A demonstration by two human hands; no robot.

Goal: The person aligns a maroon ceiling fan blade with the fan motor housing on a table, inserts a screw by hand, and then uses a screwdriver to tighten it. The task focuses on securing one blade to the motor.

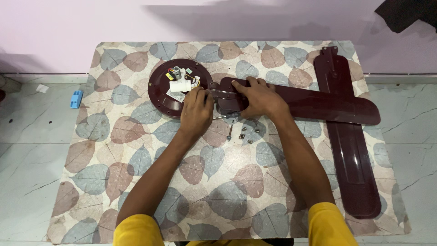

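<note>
A round maroon fan motor housing lies open on the leaf-patterned mat, with wires and small parts inside. A maroon fan blade reaches from the housing to the right. My left hand rests at the joint between housing and blade, fingers curled at the bracket; whether it pinches a screw I cannot tell. My right hand presses flat on the blade's bracket end. A screwdriver lies just below my hands, beside several loose screws.
A second maroon blade lies lengthwise along the mat's right side, under the first blade. A small blue object sits on the marble floor to the left. A pink wall runs along the back.
</note>
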